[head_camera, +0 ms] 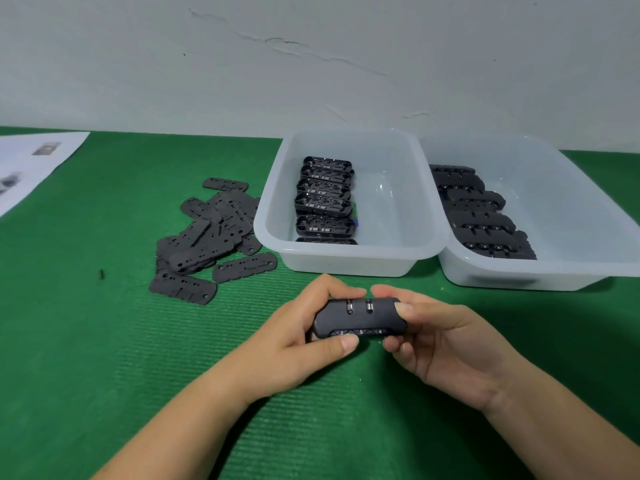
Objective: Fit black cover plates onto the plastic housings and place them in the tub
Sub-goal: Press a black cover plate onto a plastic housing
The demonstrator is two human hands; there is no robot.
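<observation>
Housing [360, 318] gripped at both ends by hands, left [294, 344], right [446, 344]; open mat [104, 358] around.

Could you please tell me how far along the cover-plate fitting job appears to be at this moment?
Done: a row of closed black housings lies in the right translucent plastic tub. In hand: the left hand and right hand together grip one black plastic housing over the green mat. Left: six open housings wait in the left translucent tub, and a pile of flat black cover plates remains.
</observation>
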